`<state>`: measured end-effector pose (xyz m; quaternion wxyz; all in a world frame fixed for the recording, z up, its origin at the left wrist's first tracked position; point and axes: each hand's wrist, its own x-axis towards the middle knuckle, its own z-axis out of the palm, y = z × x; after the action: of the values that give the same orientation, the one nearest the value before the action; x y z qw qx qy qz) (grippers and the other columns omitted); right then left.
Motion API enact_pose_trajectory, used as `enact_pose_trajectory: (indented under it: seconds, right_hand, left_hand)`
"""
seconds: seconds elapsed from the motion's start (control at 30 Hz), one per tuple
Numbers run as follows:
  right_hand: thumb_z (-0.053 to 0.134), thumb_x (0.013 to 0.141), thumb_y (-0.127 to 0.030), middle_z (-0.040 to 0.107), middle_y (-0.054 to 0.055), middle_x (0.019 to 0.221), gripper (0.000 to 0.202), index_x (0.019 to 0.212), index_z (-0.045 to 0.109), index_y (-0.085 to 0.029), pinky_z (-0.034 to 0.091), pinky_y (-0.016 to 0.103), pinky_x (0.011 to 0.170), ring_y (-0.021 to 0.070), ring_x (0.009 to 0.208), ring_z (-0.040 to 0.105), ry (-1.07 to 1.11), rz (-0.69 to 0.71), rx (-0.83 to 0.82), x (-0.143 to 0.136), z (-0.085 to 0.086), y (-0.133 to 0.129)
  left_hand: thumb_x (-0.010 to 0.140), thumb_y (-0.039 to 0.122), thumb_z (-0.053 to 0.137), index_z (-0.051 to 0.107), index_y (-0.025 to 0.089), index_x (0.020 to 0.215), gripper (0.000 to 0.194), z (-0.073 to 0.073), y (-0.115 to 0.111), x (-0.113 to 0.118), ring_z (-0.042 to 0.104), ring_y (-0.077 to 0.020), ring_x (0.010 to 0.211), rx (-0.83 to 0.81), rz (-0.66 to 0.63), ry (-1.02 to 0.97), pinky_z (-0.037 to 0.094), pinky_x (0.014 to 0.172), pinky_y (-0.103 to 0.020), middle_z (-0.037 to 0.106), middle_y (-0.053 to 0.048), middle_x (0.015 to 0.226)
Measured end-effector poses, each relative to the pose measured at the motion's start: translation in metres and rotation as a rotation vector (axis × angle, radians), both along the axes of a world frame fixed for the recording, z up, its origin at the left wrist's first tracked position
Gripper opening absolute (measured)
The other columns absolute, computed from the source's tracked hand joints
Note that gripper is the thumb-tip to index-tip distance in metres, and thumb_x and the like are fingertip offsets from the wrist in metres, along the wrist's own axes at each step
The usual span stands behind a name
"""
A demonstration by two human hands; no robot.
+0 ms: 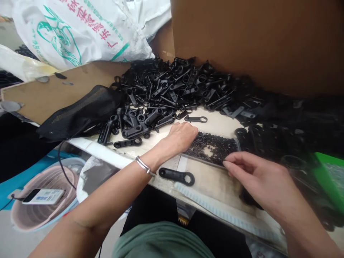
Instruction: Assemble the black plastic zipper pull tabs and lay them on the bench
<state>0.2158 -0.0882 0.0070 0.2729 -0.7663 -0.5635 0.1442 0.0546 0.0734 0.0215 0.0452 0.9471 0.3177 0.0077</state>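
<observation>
A shallow clear tray point(185, 156) of tiny black parts lies on the work table. My left hand point(184, 136), with a silver bracelet on its wrist, is closed at the tray's left end; its fingertips are hidden, so what it holds cannot be made out. At the tray's front right corner is my right hand point(248, 168), thumb and forefinger pinched together; anything between them is too small to tell. A black arm-shaped part with a ring end point(176, 176) lies flat in front of the tray. Behind my left hand lies a similar part point(196, 119).
A large heap of black parts point(172, 84) fills the back, against a cardboard wall point(255, 39). A black mesh bag point(83, 111) and white printed sack point(80, 32) are at left. Below stands a pink basket point(21, 215) holding a phone. A green bin point(326, 182) is at right.
</observation>
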Motion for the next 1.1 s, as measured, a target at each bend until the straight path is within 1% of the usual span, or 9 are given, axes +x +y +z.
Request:
enact_pose_trajectory:
  seconds: [0.13, 0.27, 0.47, 0.57, 0.7, 0.8, 0.9, 1.0, 1.1]
  right_hand:
    - [0.061, 0.083, -0.04, 0.069, -0.003, 0.066, 0.016, 0.08, 0.071, -0.029, 0.043, 0.029, 0.052, 0.0169, 0.052, 0.059, 0.044, 0.008, -0.005, -0.003, -0.002, -0.001]
    - [0.062, 0.082, -0.043, 0.068, -0.003, 0.062, 0.017, 0.081, 0.072, -0.029, 0.042, 0.028, 0.048, 0.016, 0.047, 0.055, 0.101, -0.037, 0.01, -0.007, -0.003, 0.0]
    - [0.061, 0.083, -0.042, 0.07, -0.003, 0.064, 0.017, 0.082, 0.072, -0.029, 0.046, 0.029, 0.055, 0.0182, 0.055, 0.064, 0.121, -0.029, 0.003, -0.005, -0.005, -0.003]
    - [0.061, 0.083, -0.039, 0.073, -0.003, 0.07, 0.015, 0.081, 0.072, -0.029, 0.048, 0.029, 0.061, 0.0181, 0.062, 0.067, 0.112, 0.005, 0.037, -0.003, -0.008, -0.006]
    - [0.061, 0.082, -0.04, 0.071, -0.005, 0.066, 0.015, 0.078, 0.072, -0.03, 0.046, 0.028, 0.058, 0.0157, 0.054, 0.062, 0.1, 0.0, 0.068, -0.003, -0.011, -0.008]
    - [0.062, 0.079, -0.041, 0.07, -0.004, 0.065, 0.016, 0.075, 0.072, -0.029, 0.046, 0.028, 0.057, 0.0157, 0.055, 0.061, 0.116, -0.016, 0.07, -0.004, -0.012, -0.008]
    - [0.063, 0.078, -0.045, 0.071, -0.002, 0.067, 0.019, 0.078, 0.074, -0.029, 0.048, 0.027, 0.057, 0.0168, 0.058, 0.064, 0.182, -0.066, 0.046, -0.004, -0.013, -0.009]
    - [0.069, 0.075, -0.05, 0.073, 0.001, 0.07, 0.025, 0.081, 0.075, -0.026, 0.051, 0.026, 0.057, 0.0183, 0.061, 0.067, 0.337, -0.124, 0.034, -0.004, -0.015, -0.007]
    - [0.076, 0.069, -0.049, 0.074, 0.003, 0.074, 0.029, 0.083, 0.076, -0.023, 0.054, 0.024, 0.057, 0.0184, 0.063, 0.068, 0.507, -0.154, 0.074, -0.008, -0.018, -0.003]
  left_hand:
    - [0.081, -0.006, 0.047, 0.071, 0.013, 0.085, 0.031, 0.001, -0.004, -0.002, 0.069, -0.0229, 0.082, -0.004, -0.017, 0.011, 0.051, 0.081, -0.034, 0.071, -0.011, 0.081]
    - [0.078, -0.005, 0.048, 0.07, 0.013, 0.082, 0.029, 0.002, -0.002, -0.005, 0.068, -0.0241, 0.086, 0.019, -0.021, 0.004, 0.05, 0.082, -0.036, 0.072, -0.012, 0.086]
    - [0.081, -0.004, 0.045, 0.07, 0.012, 0.087, 0.03, 0.0, 0.01, 0.004, 0.064, -0.0275, 0.102, 0.058, -0.016, -0.028, 0.047, 0.083, -0.038, 0.07, -0.015, 0.1]
    - [0.08, -0.004, 0.047, 0.069, 0.011, 0.081, 0.026, -0.001, 0.009, 0.011, 0.064, -0.0273, 0.101, 0.028, -0.041, -0.01, 0.045, 0.087, -0.039, 0.071, -0.014, 0.093]
    - [0.076, -0.008, 0.047, 0.066, 0.011, 0.072, 0.027, -0.002, 0.008, 0.013, 0.064, -0.0264, 0.095, -0.03, -0.036, -0.026, 0.041, 0.089, -0.041, 0.071, -0.014, 0.085]
    - [0.073, -0.008, 0.047, 0.064, 0.012, 0.068, 0.027, -0.003, 0.012, 0.006, 0.063, -0.0249, 0.092, -0.092, -0.027, -0.107, 0.04, 0.086, -0.04, 0.07, -0.012, 0.082]
    - [0.074, -0.005, 0.049, 0.065, 0.013, 0.07, 0.025, -0.002, 0.019, -0.005, 0.061, -0.0208, 0.082, -0.191, -0.005, -0.246, 0.04, 0.078, -0.034, 0.068, -0.007, 0.077]
    - [0.077, 0.002, 0.055, 0.066, 0.014, 0.071, 0.018, -0.003, 0.021, -0.018, 0.06, -0.0158, 0.072, -0.335, 0.042, -0.424, 0.043, 0.073, -0.03, 0.067, -0.002, 0.07]
    - [0.078, 0.007, 0.064, 0.067, 0.013, 0.078, 0.006, -0.007, 0.012, -0.029, 0.062, -0.0135, 0.07, -0.501, 0.125, -0.611, 0.048, 0.07, -0.027, 0.069, -0.002, 0.074]
